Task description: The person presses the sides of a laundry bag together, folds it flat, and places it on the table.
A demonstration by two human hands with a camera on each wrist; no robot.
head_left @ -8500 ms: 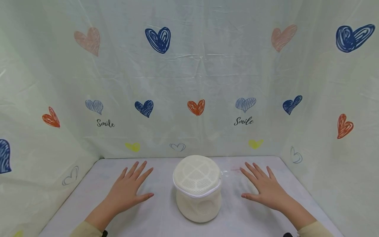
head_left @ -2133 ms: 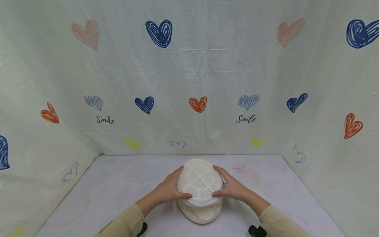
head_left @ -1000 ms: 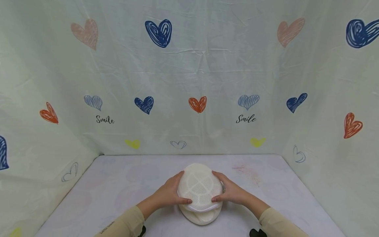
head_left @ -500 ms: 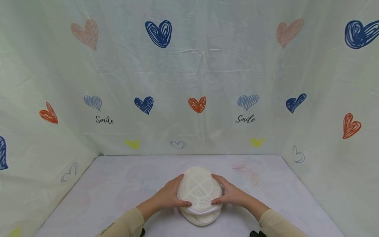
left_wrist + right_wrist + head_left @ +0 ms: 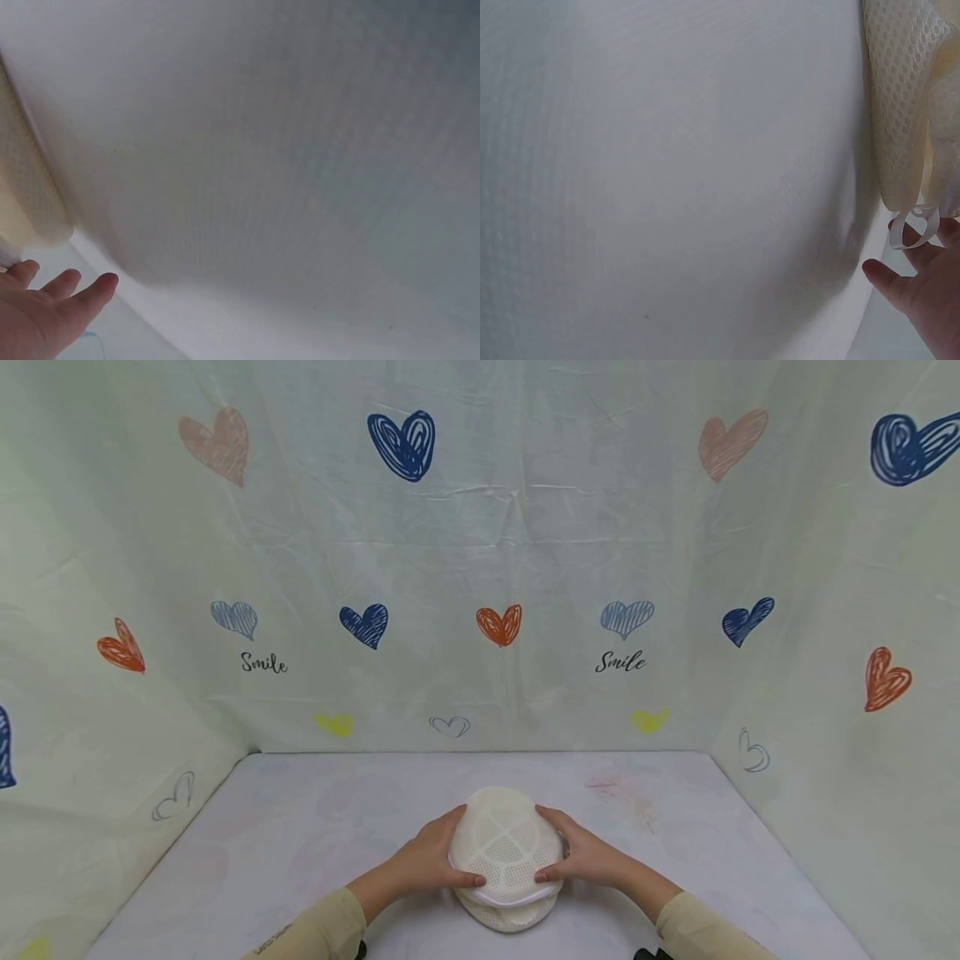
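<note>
A cream mesh laundry bag (image 5: 504, 839) stands on the table in the head view, its round, ribbed top edged by a white zipper line. Below the top, its side is squashed and folded over the base. My left hand (image 5: 429, 856) grips the top's left side, thumb on the front and fingers round the far side. On the opposite side my right hand (image 5: 587, 852) holds it the same way. In the right wrist view a white loop (image 5: 915, 231) hangs from the bag beside the fingers. The left wrist view catches just a slice of the bag (image 5: 30, 180).
The table (image 5: 300, 827) has a pale cover with reddish marks (image 5: 622, 797) at the back right. A whitish curtain (image 5: 450, 543) printed with hearts and "Smile" encloses the back and both sides.
Both hands lay spread apart beside the bag at first, then took hold of its top. Since then the top has sunk lower under them, and the bag is flatter.
</note>
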